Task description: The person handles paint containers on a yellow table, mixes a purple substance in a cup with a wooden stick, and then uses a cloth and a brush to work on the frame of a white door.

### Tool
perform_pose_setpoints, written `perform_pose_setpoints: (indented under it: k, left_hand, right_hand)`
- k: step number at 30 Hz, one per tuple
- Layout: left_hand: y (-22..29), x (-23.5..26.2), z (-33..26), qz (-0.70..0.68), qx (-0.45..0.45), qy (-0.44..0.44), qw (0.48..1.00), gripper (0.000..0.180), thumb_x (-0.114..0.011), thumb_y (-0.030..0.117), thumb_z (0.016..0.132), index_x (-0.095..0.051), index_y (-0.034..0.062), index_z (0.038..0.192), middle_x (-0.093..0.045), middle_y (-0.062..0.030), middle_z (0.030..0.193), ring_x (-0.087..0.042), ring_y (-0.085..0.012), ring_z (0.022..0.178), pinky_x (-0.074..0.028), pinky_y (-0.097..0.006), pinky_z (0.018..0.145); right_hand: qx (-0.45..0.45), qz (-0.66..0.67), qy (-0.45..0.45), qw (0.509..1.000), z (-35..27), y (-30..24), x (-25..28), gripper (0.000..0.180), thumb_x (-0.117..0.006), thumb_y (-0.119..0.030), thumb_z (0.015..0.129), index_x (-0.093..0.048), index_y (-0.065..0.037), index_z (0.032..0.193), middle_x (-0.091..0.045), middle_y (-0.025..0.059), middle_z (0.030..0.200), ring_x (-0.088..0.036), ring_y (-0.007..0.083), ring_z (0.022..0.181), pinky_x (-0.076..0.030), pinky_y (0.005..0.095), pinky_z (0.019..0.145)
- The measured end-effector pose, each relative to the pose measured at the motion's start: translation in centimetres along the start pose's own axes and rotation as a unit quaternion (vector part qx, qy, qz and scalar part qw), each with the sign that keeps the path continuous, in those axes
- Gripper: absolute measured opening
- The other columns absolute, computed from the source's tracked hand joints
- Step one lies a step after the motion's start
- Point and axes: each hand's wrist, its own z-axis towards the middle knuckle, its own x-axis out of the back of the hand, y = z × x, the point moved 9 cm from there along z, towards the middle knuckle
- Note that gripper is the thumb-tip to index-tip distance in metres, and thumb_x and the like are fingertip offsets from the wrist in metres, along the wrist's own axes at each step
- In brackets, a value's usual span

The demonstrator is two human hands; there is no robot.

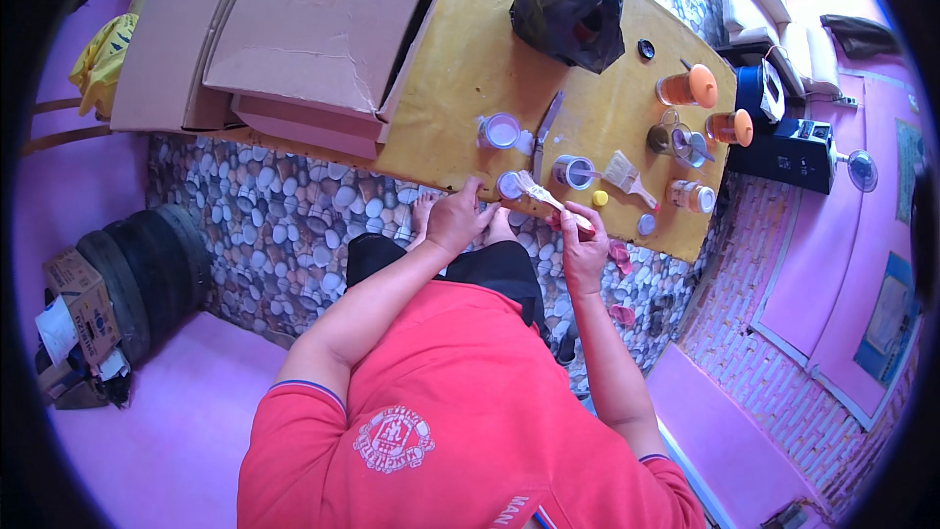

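Observation:
In my right hand (585, 250) is a paintbrush (550, 199), gripped by its handle. Its pale bristles point left over the table's near edge, close to a small round container (509, 185) with whitish contents. My left hand (456, 222) is at that same edge, just left of the container, with thumb and forefinger apart and nothing visible between them. Beyond the brush stands an open tin (573, 172) with a stick or handle lying across it. A second, wider paintbrush (627, 176) lies to its right, near a yellow cap (599, 198).
On the yellow table (470, 59) are a cup of pale paint (499, 131), a knife (548, 122), a black plastic bag (573, 15), orange-lidded glasses (685, 88) and a jar (690, 196). Large cardboard (313, 20) covers the left side. Stacked tyres (157, 274) stand at the lower left.

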Motion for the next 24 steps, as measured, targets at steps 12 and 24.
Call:
perform_pose_setpoints:
  k: [12, 24]
  left_hand:
    - [2.7, -0.2, 1.1, 0.137, -0.075, 0.020, 0.988, 0.069, -0.075, 0.051, 0.080, -0.053, 0.0123, 0.132, -0.068, -0.0118, 0.069, -0.069, -0.0339, 0.063, -0.054, -0.045, 0.057]
    - [3.3, -0.1, 2.2, 0.131, -0.083, 0.008, 0.988, 0.064, -0.075, 0.050, 0.080, -0.057, 0.0146, 0.130, -0.068, -0.0172, 0.069, -0.068, -0.0373, 0.063, -0.054, -0.048, 0.057]
  right_hand:
    - [-0.041, 0.120, 0.057, 0.990, -0.9, 1.3, 2.3, 0.022, -0.060, -0.009, 0.101, -0.059, 0.004, 0.118, -0.072, 0.0120, 0.097, -0.071, 0.0186, 0.086, -0.058, 0.0297, 0.080]
    - [0.115, -0.179, -0.015, 0.977, -1.4, -1.8, -1.5, 0.019, -0.071, -0.012, 0.091, -0.067, -0.003, 0.108, -0.071, 0.0119, 0.097, -0.071, 0.0242, 0.092, -0.054, 0.0334, 0.082]
